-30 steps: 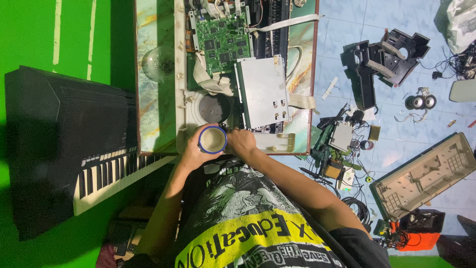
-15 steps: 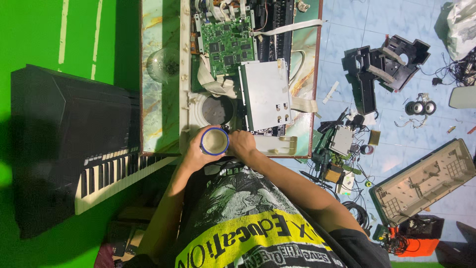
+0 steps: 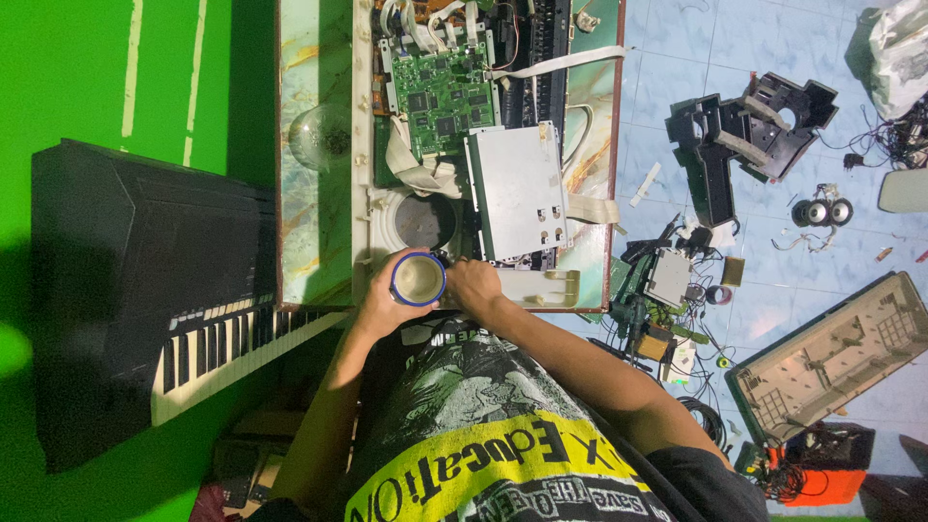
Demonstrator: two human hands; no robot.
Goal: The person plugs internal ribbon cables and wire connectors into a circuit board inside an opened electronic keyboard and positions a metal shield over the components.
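A mug point(image 3: 418, 278) with a blue rim and a cream inside sits at the near edge of the marble-patterned table point(image 3: 314, 232), seen from above. My left hand point(image 3: 380, 302) wraps its left side. My right hand point(image 3: 476, 286) rests against its right side, so both hands hold the mug. Just beyond it lies an opened device with a round dark part point(image 3: 425, 220), a grey metal plate point(image 3: 517, 193) and a green circuit board point(image 3: 440, 97) with pale ribbon cables.
A black piano keyboard point(image 3: 145, 290) stands at the left, and a clear glass dome point(image 3: 319, 135) sits on the table. On the blue tiled floor at the right lie black plastic parts point(image 3: 744, 145), a cream housing point(image 3: 831, 358), small boards, wires and an orange box point(image 3: 822, 474).
The view has shifted a little. Both hands stay on the mug in the same place.
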